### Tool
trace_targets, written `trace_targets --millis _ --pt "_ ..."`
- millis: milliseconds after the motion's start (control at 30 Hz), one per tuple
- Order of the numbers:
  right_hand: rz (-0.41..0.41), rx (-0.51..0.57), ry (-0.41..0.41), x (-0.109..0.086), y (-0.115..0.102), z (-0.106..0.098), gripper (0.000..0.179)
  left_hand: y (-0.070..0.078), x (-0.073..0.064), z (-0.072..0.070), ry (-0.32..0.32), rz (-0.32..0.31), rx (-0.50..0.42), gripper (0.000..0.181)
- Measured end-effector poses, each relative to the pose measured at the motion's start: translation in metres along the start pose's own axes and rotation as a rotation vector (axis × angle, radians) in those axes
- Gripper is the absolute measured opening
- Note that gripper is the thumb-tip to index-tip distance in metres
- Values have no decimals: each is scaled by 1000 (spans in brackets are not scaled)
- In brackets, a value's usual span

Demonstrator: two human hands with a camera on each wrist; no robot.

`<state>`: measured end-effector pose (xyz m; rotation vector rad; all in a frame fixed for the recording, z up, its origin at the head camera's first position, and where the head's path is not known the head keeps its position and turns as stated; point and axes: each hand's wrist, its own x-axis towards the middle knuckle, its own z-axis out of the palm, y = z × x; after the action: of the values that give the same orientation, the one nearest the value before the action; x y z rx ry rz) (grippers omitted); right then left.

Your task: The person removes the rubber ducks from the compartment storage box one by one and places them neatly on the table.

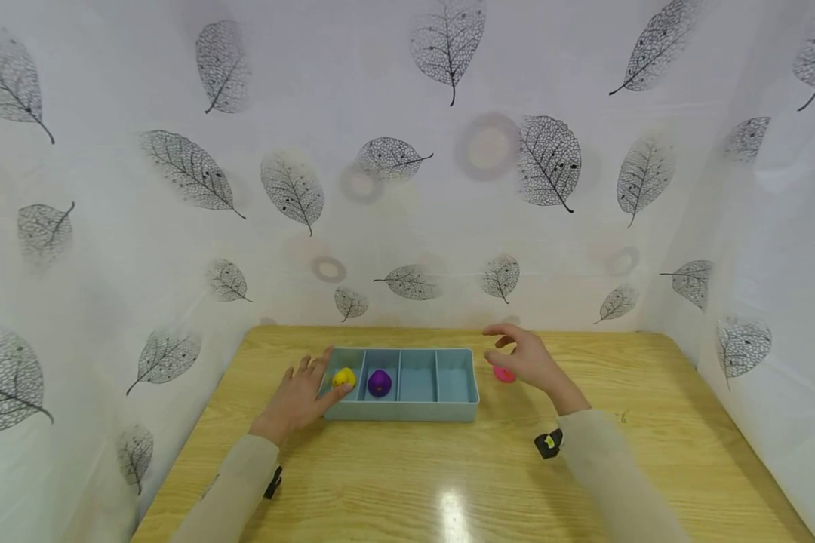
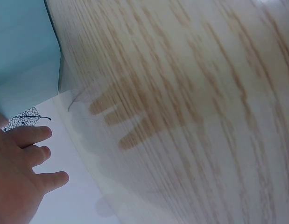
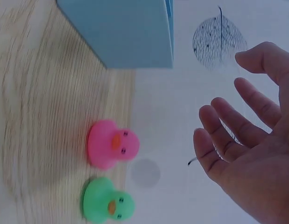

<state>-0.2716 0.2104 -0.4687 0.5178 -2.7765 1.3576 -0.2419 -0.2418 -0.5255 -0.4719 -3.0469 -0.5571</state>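
Observation:
A pale blue box [image 1: 401,411] with several compartments in a row stands on the table. A yellow rubber duck [image 1: 343,378] sits in its leftmost compartment, a purple duck [image 1: 379,383] in the one beside it. My left hand [image 1: 299,400] rests at the box's left end, fingers spread and thumb over the near rim by the yellow duck. My right hand [image 1: 526,360] is raised to the right of the box, fingers loosely bent and holding nothing. Below it, a pink duck [image 3: 111,144] and a green duck [image 3: 107,200] stand side by side; in the head view the green one is hidden.
The wooden table [image 1: 394,475] reaches back to a pale curtain [image 1: 394,226] with leaf prints, which also hangs along both sides. Small black devices [image 1: 548,443] are worn at both wrists.

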Motion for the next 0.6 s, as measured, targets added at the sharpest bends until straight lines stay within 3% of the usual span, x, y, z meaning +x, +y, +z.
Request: trace_targets --millis 367,600 --pt "-124 -6 -51 10 -27 32 44 0 0 1 -7 -4 -4 93" --pt "-147 9 -101 17 -39 52 47 -1 0 1 -1 -2 0 92"
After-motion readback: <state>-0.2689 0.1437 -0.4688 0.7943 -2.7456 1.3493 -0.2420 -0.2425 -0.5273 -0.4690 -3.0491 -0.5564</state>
